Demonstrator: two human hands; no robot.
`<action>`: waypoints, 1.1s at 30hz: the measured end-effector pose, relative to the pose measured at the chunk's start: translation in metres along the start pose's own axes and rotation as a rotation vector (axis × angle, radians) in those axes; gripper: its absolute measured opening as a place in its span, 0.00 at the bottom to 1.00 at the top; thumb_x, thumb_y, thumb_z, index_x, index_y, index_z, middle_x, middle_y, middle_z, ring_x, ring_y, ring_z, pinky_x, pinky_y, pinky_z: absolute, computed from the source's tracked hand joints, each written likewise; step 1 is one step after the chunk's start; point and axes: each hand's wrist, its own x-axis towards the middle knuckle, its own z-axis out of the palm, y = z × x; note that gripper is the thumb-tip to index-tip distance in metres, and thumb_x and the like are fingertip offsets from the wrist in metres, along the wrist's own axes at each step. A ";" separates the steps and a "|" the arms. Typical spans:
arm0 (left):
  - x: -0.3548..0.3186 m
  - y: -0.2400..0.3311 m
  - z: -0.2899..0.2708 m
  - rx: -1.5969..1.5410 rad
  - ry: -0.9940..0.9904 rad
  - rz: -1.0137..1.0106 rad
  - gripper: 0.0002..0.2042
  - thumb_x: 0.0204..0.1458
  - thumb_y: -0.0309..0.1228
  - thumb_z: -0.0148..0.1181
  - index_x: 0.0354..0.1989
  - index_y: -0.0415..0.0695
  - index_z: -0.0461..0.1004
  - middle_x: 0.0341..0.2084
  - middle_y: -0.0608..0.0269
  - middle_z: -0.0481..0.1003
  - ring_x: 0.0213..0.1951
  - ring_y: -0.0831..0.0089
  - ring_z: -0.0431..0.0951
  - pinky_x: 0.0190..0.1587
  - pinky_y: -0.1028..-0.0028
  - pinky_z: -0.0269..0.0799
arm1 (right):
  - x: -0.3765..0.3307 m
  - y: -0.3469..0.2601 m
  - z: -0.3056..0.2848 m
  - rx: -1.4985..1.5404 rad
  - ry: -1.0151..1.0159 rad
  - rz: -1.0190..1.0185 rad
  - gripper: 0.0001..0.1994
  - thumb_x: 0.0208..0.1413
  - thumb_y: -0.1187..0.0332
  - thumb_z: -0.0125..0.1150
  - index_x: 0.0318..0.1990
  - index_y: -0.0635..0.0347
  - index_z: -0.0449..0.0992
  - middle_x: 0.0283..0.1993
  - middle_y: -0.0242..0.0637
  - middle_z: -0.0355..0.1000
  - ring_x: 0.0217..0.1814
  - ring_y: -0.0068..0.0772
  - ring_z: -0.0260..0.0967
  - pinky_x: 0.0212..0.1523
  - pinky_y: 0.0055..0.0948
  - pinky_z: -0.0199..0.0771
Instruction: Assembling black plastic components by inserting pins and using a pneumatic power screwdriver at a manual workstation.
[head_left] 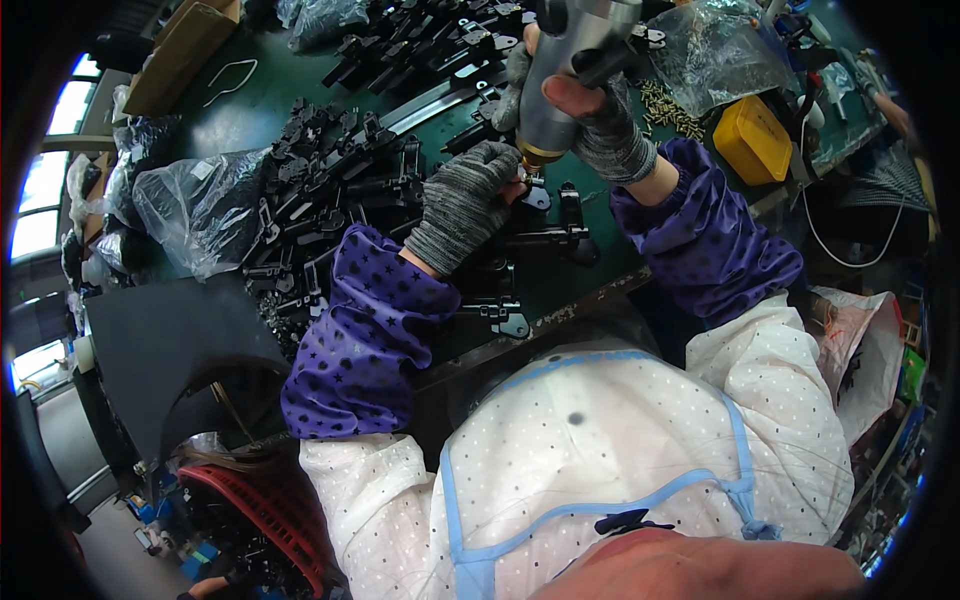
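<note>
My right hand (612, 130), in a grey knit glove with bare fingertips, is wrapped round a silver power screwdriver (550, 105). The tool points down, and its brass-coloured nose ends beside my left fingertips. My left hand (462, 205), gloved the same way, is closed in a pinch at that nose. What it pinches is mostly hidden. Just right of the nose shows a small shiny metal plate (538, 195). Black metal bracket assemblies (545, 238) lie on the green bench (610, 245) under and beside my hands.
Many black brackets (320, 150) are heaped to the left and far side. Loose brass-coloured screws (668, 108) lie by a yellow plastic box (752, 140). Clear plastic bags (200, 205) rest at the left. A red basket (255, 500) stands low left, and a white sack (862, 350) at right.
</note>
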 end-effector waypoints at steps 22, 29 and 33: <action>-0.003 -0.002 0.004 0.046 -0.060 -0.031 0.08 0.33 0.28 0.61 0.24 0.44 0.70 0.23 0.62 0.70 0.28 0.65 0.72 0.30 0.70 0.69 | 0.012 -0.010 0.028 -0.240 -0.014 -0.033 0.23 0.33 0.53 0.64 0.32 0.63 0.68 0.26 0.30 0.66 0.30 0.18 0.64 0.31 0.23 0.66; -0.004 -0.003 0.005 0.036 -0.064 -0.040 0.08 0.33 0.29 0.61 0.25 0.45 0.70 0.23 0.62 0.70 0.28 0.64 0.72 0.30 0.70 0.69 | 0.010 -0.009 0.026 -0.241 -0.011 0.003 0.21 0.34 0.58 0.64 0.33 0.62 0.68 0.28 0.30 0.65 0.30 0.19 0.62 0.32 0.23 0.65; -0.003 0.000 0.004 0.051 -0.069 -0.065 0.09 0.33 0.28 0.61 0.26 0.45 0.71 0.23 0.61 0.70 0.29 0.63 0.72 0.30 0.69 0.69 | 0.013 -0.010 0.029 -0.278 -0.008 -0.096 0.20 0.34 0.59 0.65 0.32 0.63 0.68 0.27 0.32 0.66 0.29 0.23 0.63 0.31 0.26 0.65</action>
